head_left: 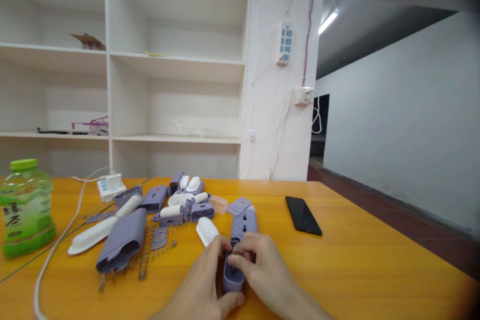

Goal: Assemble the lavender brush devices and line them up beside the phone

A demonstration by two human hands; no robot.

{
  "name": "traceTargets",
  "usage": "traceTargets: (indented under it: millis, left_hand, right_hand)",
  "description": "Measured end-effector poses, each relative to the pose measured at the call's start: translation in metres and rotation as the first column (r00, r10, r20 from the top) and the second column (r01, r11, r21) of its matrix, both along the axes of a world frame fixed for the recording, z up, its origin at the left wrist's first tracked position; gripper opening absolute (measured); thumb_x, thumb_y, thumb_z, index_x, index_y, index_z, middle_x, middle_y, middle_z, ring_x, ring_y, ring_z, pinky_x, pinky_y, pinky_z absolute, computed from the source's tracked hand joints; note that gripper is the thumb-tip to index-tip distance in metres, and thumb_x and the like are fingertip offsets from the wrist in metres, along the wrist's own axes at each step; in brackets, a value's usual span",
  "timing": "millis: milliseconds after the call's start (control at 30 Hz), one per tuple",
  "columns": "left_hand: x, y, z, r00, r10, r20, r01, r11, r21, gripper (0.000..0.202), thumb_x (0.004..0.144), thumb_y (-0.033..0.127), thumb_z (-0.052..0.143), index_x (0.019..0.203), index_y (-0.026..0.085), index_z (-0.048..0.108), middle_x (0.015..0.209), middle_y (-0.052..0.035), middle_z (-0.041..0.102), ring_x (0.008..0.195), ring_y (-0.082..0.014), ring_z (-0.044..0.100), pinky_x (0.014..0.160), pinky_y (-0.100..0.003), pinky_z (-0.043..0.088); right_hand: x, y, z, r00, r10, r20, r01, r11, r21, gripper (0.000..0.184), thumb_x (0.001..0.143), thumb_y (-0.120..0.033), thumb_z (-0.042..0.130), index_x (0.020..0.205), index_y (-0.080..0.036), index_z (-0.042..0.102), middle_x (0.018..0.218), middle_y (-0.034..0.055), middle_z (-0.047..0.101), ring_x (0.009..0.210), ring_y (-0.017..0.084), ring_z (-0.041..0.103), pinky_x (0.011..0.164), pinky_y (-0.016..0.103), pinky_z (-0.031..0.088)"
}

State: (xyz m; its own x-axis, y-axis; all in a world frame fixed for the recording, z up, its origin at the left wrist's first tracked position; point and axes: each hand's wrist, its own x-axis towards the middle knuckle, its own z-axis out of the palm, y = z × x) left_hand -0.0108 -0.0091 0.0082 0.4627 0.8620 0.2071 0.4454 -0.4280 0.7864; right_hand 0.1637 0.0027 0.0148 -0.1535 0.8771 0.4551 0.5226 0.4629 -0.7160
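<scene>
A long lilac plastic housing [240,240] lies on the orange table [356,260] in front of me. My left hand [204,285] is wrapped round its near end, thumb under the lower edge. My right hand [262,265] pinches a small part against the housing's open top; the part is too small to name. Just left of my hands lies a white oval cap [207,231].
A heap of lilac and white plastic parts [150,215] with metal springs [144,257] spreads over the table's left half. A green drink bottle [24,205] stands at far left beside a white cable [56,245]. A black phone [303,215] lies to the right. White shelves [176,60] stand behind.
</scene>
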Motion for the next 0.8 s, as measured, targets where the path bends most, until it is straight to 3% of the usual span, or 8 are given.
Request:
traceTargets:
  millis: [133,200,333,500,667,800]
  left_hand:
    - [-0.001,-0.002,0.003,0.999,0.037,0.013,-0.037,0.999,-0.018,0.055,0.061,0.015,0.076,0.106,0.020,0.045,0.111,-0.0051,0.057,0.101,-0.0236,0.053,0.093,-0.035,0.042]
    - [-0.003,-0.001,0.003,0.994,-0.063,0.090,0.064,0.998,-0.006,0.055,0.062,0.012,0.073,0.108,0.021,0.045,0.111,-0.0045,0.058,0.104,-0.0236,0.054,0.096,-0.035,0.042]
    - [-0.009,0.004,-0.001,0.916,-0.286,0.279,0.298,0.955,0.002,0.056,0.071,0.004,0.059,0.120,0.022,0.041,0.111,-0.0042,0.060,0.104,-0.0212,0.058,0.095,-0.034,0.044]
    - [-0.011,0.008,-0.006,0.895,-0.285,0.342,0.317,0.948,-0.039,0.051,0.078,0.005,0.059,0.122,0.023,0.041,0.109,-0.0023,0.063,0.105,-0.0199,0.060,0.095,-0.033,0.044]
    - [-0.007,0.006,-0.004,0.890,-0.250,0.381,0.302,0.950,-0.084,0.049,0.081,0.010,0.064,0.122,0.023,0.042,0.114,-0.0035,0.066,0.109,-0.0219,0.062,0.095,-0.034,0.045]
    - [-0.007,0.006,-0.004,0.919,-0.216,0.329,0.257,0.963,-0.084,0.056,0.079,0.009,0.066,0.127,0.023,0.041,0.118,-0.0054,0.066,0.116,-0.0241,0.060,0.101,-0.036,0.044]
  right_hand:
    - [0.007,0.001,0.009,0.995,-0.022,-0.097,0.030,0.996,0.089,0.030,0.090,-0.030,0.063,0.063,-0.017,0.063,0.065,-0.0034,0.048,0.064,0.013,0.047,0.060,0.025,0.033]
    - [0.011,0.003,0.010,0.994,0.034,-0.102,-0.029,0.998,0.048,0.027,0.089,-0.031,0.065,0.066,-0.016,0.065,0.066,-0.0032,0.049,0.064,0.013,0.047,0.060,0.025,0.034]
    - [0.014,0.007,0.008,0.976,0.160,-0.150,-0.170,0.984,-0.058,0.018,0.084,-0.030,0.070,0.072,-0.016,0.072,0.071,-0.0016,0.053,0.069,0.014,0.051,0.062,0.025,0.037]
    - [0.012,0.005,0.008,0.954,0.249,-0.169,-0.269,0.957,-0.111,0.013,0.082,-0.027,0.070,0.080,-0.017,0.078,0.082,0.0028,0.065,0.078,0.017,0.060,0.069,0.026,0.043]
    - [0.011,0.002,0.003,0.965,0.160,-0.206,-0.199,0.962,-0.186,0.009,0.076,-0.024,0.073,0.080,-0.016,0.073,0.077,0.0021,0.070,0.073,0.017,0.062,0.066,0.025,0.045]
    - [0.009,-0.001,0.004,0.993,0.048,-0.107,-0.068,0.979,-0.192,0.014,0.076,-0.027,0.074,0.071,-0.016,0.067,0.066,-0.0008,0.064,0.063,0.013,0.056,0.056,0.022,0.039]
